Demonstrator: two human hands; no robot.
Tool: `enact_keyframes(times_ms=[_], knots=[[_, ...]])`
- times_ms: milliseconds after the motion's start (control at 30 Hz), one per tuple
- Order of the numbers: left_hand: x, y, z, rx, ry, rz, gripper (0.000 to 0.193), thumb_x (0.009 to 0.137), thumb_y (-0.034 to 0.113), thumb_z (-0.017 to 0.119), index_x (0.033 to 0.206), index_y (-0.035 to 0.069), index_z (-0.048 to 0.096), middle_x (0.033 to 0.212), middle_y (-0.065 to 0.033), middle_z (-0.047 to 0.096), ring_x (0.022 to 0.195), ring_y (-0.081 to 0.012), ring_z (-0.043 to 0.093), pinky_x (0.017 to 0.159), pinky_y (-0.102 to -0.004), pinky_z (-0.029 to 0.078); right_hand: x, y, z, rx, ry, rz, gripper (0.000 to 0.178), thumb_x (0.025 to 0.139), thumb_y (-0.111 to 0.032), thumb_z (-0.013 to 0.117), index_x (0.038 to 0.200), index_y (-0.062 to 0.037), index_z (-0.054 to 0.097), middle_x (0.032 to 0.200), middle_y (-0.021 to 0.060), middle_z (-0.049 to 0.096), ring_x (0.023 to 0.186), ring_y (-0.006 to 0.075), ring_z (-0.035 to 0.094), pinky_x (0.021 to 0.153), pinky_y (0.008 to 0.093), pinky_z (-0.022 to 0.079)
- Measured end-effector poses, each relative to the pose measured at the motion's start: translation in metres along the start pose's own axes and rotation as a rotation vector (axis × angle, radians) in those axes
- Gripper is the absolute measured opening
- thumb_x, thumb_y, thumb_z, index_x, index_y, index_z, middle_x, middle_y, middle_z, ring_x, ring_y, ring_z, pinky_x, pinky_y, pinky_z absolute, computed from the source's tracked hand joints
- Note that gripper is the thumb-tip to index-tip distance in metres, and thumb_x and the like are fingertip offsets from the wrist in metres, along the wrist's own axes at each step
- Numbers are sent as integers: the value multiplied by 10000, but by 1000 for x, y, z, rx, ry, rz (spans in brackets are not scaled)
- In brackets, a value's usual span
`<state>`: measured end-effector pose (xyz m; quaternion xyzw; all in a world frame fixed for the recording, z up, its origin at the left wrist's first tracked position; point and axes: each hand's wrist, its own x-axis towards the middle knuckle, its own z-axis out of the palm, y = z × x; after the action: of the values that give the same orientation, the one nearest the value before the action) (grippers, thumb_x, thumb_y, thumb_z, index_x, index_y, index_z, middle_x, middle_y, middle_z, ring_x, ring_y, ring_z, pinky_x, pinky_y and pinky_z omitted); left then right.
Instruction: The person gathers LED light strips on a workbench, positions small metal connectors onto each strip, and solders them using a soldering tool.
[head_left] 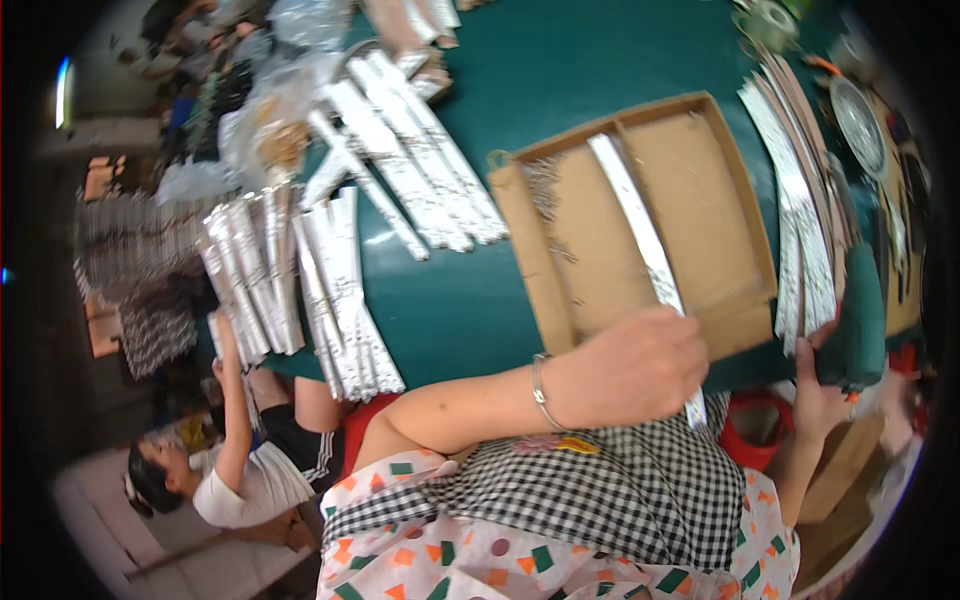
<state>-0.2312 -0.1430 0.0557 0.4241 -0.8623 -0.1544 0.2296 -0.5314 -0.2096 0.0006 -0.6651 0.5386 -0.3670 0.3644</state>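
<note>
A long, narrow silver strip (640, 225) slants across the cardboard tray, its near end running down past the table edge. My left hand (635, 365) is closed round this strip near its lower end. To the right, my right hand (815, 395) is at the table edge, beside a stack of silver strips (798, 215). A green, rounded power tool (862, 315) with an orange detail stands up against that hand. My right fingers seem to wrap it from behind and are partly hidden.
The shallow cardboard tray (540, 290) has a divider and small metal pieces (543, 185) along its left side. More silver strips (415, 150) lie left on the green table (560, 50). A metal strainer (858, 125) is at far right. A co-worker (230, 470) sits at left, handling strips.
</note>
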Motion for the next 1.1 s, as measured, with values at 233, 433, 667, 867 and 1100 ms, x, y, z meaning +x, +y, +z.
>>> enact_keyframes(times_ms=[233, 433, 667, 867, 1100], knots=[[-23, -1, -69, 264, 108, -95, 228, 673, 126, 635, 876, 32, 674, 880, -55, 611, 837, -204, 589, 681, -328, 505, 28, -10, 11, -315, 73, -157, 451, 813, 11, 727, 1226, 30, 549, 1046, 116, 649, 937, 194, 629, 871, 313, 484], [-85, -82, -112, 510, 96, -350, 232, 670, 29, 622, 878, 76, 714, 923, -32, 684, 779, -214, 603, 705, -326, 508, 36, 1, 24, -435, 33, -315, 638, 709, 82, 677, 1322, 34, 507, 1211, 233, 620, 1117, 375, 616, 961, 366, 465], [-125, -123, -105, 525, 14, -503, 222, 708, 3, 609, 875, 94, 723, 967, -4, 687, 898, -206, 608, 797, -320, 502, 36, -3, 24, -495, 77, -280, 636, 739, 78, 677, 1346, 26, 493, 1278, 225, 591, 1158, 372, 594, 976, 375, 460], [-133, -117, -105, 451, 50, -586, 190, 752, -14, 611, 886, 71, 716, 1023, -30, 680, 950, -242, 617, 844, -359, 495, 45, -1, 24, -400, 33, -141, 645, 756, 55, 703, 1361, -1, 488, 1287, 181, 595, 1133, 330, 606, 954, 339, 458], [-122, -105, -103, 472, 3, -605, 215, 726, -15, 642, 917, 57, 707, 1026, -66, 678, 942, -267, 627, 806, -390, 496, 44, -4, 20, -467, 89, -233, 590, 809, -12, 712, 1354, -2, 486, 1180, 171, 640, 1038, 257, 640, 917, 316, 467]])
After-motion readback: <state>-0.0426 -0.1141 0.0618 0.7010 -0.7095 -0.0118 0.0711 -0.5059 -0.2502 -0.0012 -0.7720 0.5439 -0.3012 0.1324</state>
